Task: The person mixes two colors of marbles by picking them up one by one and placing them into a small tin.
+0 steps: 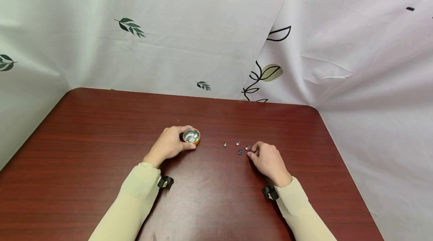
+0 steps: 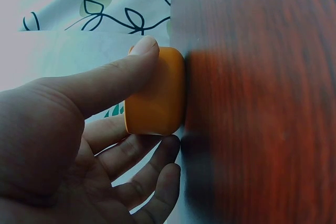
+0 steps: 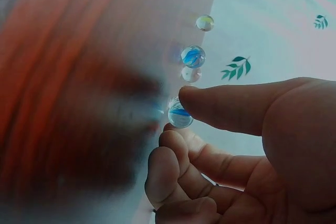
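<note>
An orange round tin point(image 1: 191, 136) with a shiny, open top stands on the table. My left hand point(image 1: 168, 143) grips its side between thumb and fingers; the left wrist view shows the thumb across the orange wall point(image 2: 157, 93). To the right lie several small glass marbles, among them a blue one point(image 1: 239, 152) and a clear one point(image 1: 225, 144). Beside them is my right hand point(image 1: 268, 160), fingers bent. In the right wrist view its thumb and a finger pinch a clear marble with a blue streak point(image 3: 180, 113), close to the tabletop; more marbles stand beyond it.
The dark red wooden table point(image 1: 209, 196) reaches back to a pale cloth point(image 1: 169, 45) printed with leaves, which also hangs at both sides. Black wrist cameras point(image 1: 165, 182) sit at both cuffs, close above the table.
</note>
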A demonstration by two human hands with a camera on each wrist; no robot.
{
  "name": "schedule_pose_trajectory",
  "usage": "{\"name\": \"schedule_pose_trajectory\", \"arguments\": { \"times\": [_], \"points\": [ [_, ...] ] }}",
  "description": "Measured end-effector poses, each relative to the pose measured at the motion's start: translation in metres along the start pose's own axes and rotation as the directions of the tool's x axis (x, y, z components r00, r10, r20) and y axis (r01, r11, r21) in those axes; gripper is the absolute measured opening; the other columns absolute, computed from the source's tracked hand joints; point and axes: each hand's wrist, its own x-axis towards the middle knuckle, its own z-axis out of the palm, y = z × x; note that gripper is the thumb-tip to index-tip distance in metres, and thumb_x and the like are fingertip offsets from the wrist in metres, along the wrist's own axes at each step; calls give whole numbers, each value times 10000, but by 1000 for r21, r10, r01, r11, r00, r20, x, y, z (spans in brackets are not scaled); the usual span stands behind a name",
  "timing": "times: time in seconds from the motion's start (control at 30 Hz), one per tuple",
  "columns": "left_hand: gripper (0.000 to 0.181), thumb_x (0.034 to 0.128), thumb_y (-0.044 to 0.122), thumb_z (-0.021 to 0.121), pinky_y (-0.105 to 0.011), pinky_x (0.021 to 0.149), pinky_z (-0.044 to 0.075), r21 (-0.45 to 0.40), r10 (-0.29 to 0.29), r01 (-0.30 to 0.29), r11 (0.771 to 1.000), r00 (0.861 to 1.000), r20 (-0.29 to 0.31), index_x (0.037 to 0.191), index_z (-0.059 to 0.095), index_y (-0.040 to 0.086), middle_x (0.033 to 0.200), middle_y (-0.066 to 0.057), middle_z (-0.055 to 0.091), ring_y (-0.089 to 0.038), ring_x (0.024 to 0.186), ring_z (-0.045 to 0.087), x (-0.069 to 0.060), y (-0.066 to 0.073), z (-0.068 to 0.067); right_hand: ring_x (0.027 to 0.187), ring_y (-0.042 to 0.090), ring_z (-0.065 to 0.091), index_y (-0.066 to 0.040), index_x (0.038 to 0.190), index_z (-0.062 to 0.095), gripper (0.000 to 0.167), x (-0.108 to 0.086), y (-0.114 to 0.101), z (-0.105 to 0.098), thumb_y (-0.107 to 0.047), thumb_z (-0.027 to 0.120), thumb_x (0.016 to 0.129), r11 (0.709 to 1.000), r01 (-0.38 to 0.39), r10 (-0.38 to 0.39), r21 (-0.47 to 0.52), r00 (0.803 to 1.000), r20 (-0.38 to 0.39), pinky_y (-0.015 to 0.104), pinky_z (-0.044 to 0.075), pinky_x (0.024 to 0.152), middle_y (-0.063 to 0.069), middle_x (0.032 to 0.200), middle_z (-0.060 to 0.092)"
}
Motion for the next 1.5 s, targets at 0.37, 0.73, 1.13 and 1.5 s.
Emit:
{"name": "schedule_pose_trajectory", "arguments": {
  "times": [0.37, 0.73, 1.13, 1.5],
  "points": [
    [598, 816, 286, 857, -459, 929, 482, 1, 1, -1, 1000, 1000, -2, 1360, 643, 157, 1206, -98, 692, -308, 1141, 602, 0, 0, 0, 613, 126, 528, -61, 876, 670, 137, -1, -1, -4, -167, 752, 905, 1000, 29, -28, 9, 999, -40, 328, 461, 600, -12, 713, 594],
    [589, 816, 276, 858, -451, 918, 488, -6, 3, -3, 1000, 1000, -5, 1353, 647, 157, 1205, -99, 692, -283, 1113, 619, 0, 0, 1, 602, 132, 506, -75, 873, 669, 158, -1, -8, -7, -207, 741, 919, 999, 43, -42, 24, 997, -66, 314, 435, 586, -25, 696, 564],
    [612, 818, 282, 857, -457, 927, 486, 2, 1, -1, 1000, 1000, -3, 1373, 634, 151, 1224, -108, 686, -293, 1135, 612, 0, 0, 1, 616, 137, 507, -69, 900, 673, 130, -2, -15, -9, -181, 734, 920, 997, 68, -65, 47, 995, -71, 325, 445, 614, -19, 713, 564],
    [589, 814, 283, 858, -457, 934, 481, 8, 6, -6, 1000, 1000, -6, 1351, 649, 164, 1201, -99, 693, -299, 1134, 606, 0, 0, 1, 616, 128, 517, -69, 898, 683, 126, -1, -23, -9, -176, 749, 907, 994, 91, -86, 65, 993, -81, 317, 455, 613, -31, 701, 575]
  ]
}}
